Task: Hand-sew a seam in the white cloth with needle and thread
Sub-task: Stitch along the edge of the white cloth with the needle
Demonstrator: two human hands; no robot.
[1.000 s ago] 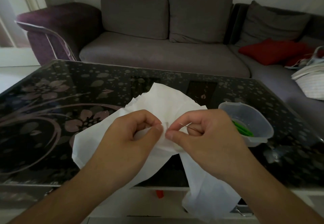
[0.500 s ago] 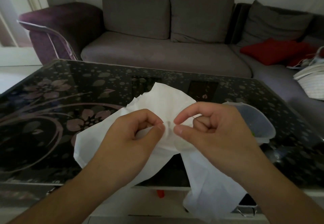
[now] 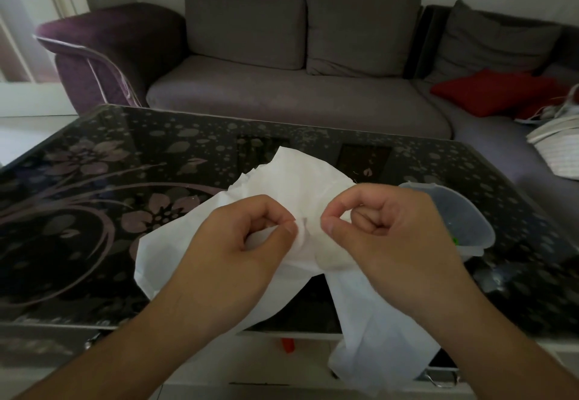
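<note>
Over table [image 3: 94,243], fingers [image 3: 329,227] pinching cloth [image 3: 300,180]

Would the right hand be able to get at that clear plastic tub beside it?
Probably yes. The clear plastic tub sits just beyond the right hand with nothing between them, but that hand pinches the white cloth and would have to let go first.

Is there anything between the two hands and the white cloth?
Nothing visible. The left hand and the right hand both pinch the white cloth directly, close together, above the glass table.
</note>
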